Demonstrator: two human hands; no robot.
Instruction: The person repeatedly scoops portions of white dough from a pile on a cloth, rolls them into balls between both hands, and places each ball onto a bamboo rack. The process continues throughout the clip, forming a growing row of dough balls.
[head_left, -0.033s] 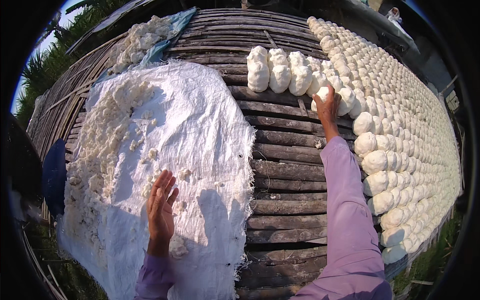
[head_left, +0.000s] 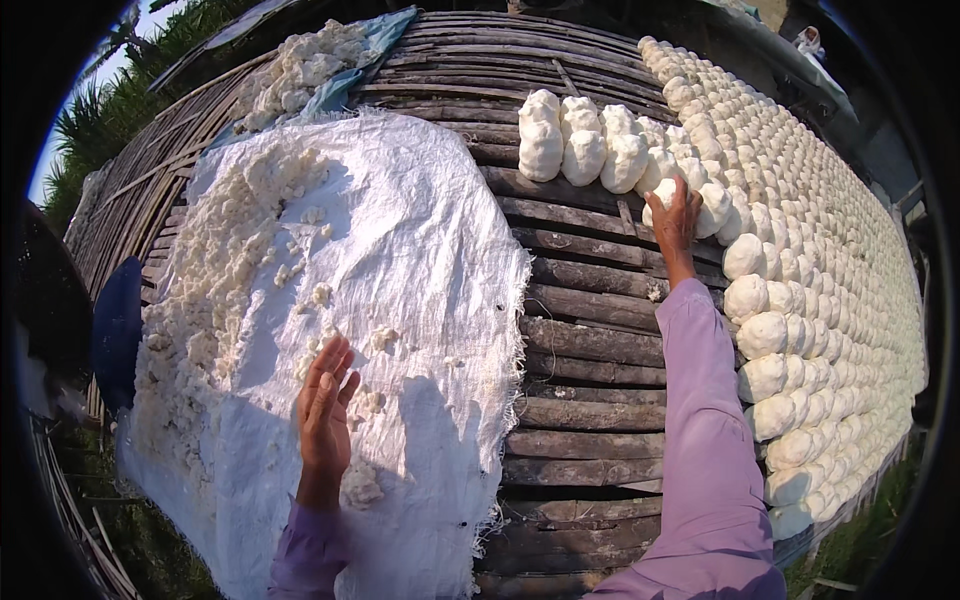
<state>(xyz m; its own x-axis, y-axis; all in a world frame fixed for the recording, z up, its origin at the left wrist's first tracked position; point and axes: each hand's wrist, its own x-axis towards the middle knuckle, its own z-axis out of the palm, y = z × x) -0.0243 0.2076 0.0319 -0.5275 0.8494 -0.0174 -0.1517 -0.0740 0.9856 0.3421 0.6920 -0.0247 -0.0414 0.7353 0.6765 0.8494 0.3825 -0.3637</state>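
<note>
My right hand [head_left: 676, 225] reaches far out, its fingers curled over a white, lumpy dough-like ball [head_left: 664, 190] at the near end of a short row. The ball rests against its neighbours, and part of it is hidden under my fingers. Left of it stand several stacked white balls [head_left: 540, 150] in pairs. My left hand [head_left: 325, 405] hovers over the white woven sheet [head_left: 440, 260], palm turned inward, fingers stretched out and nothing in it. Small white crumbs [head_left: 383, 338] and a loose clump [head_left: 361, 486] lie on the sheet near that hand.
Dense rows of white balls [head_left: 830, 270] cover the right side of the slatted bamboo platform [head_left: 590, 410]. Crumbly white material [head_left: 200, 310] is heaped along the sheet's left part. Another heap [head_left: 300, 70] sits on blue sheeting at the far left. A dark blue object [head_left: 117, 330] stands at the left edge.
The whole view has shifted slightly, so most things appear a little further right. My right hand stays on the same ball, and my left hand remains stretched out over the sheet.
</note>
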